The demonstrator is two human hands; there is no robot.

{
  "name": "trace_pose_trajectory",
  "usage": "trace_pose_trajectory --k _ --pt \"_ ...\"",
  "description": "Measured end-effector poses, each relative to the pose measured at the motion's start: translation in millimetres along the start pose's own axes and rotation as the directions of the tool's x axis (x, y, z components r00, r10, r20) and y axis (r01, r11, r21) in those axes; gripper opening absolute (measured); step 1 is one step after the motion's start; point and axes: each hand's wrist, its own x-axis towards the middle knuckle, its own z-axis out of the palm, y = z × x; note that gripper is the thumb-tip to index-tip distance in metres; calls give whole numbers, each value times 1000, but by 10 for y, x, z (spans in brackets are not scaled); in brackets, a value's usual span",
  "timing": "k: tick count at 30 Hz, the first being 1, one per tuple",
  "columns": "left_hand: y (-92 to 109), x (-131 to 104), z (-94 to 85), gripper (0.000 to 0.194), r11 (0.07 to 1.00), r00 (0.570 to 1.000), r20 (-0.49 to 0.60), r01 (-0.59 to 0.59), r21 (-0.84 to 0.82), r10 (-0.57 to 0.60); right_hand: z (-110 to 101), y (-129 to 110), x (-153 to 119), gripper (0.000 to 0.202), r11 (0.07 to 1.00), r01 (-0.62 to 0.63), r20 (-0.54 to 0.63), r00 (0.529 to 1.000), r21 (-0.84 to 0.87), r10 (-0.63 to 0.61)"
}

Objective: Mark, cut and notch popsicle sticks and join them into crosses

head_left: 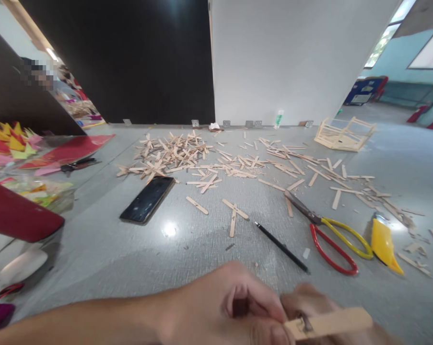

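While the left hand [234,306] pinched one end of a marked wooden craft stick [338,323] on the near side of the black pen [282,247], apparently to steady it with its dark mark exposed, the right hand [311,302] was behind it, its grip too hidden to tell. Right of the pen lay red-and-yellow-handled scissors [315,218], seemingly turned for easy reach; two crossed sticks [235,210] lay just left of the pen's tip.

bare left forearm [104,317], narrowing toward the wrist [162,314]; bare hands [216,302], rounded knuckles [234,270], right one [306,296] blurred
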Motion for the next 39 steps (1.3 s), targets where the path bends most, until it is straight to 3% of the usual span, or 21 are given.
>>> trace_pose_trajectory --k 3,6,12,15,20,24,26,28,32,36,39 --pt "78 -41 18 39 996 987 -149 69 59 -60 -105 43 24 21 962 -14 -172 984 -274 -35" --pt "102 -31 6 37 997 973 -230 46 56 -32 -222 57 63 30 920 -42 -217 975 -391 -48" --pt "33 9 -56 40 996 980 -190 71 48 -61 -414 45 71 29 991 -97 -131 988 -93 84" --pt "53 -22 -56 39 996 989 -131 73 51 -66 -524 133 67 53 974 -147 -142 975 171 172" --pt "158 -92 14 40 990 980 -184 99 103 -79 -562 305 134 58 841 -178 -228 915 510 332" --pt "190 -89 71 36 962 946 -320 124 243 -41 -360 130 174 49 658 -69 -341 812 750 473" --pt "191 -78 84 29 942 934 -357 128 311 -9 -248 -28 166 47 628 -26 -328 836 777 441" --pt "187 -73 90 29 932 932 -361 132 337 -2 -164 -171 148 43 622 -63 -293 842 781 453" --pt "167 -66 92 32 916 935 -355 132 380 13 -90 -309 124 41 609 -182 -274 769 772 577" --pt "140 -26 93 30 842 911 -409 176 511 58 -80 -311 128 41 671 -240 -281 772 701 570" --pt "100 22 94 21 757 881 -438 162 634 178 -58 -322 143 38 742 -246 -345 765 624 544"
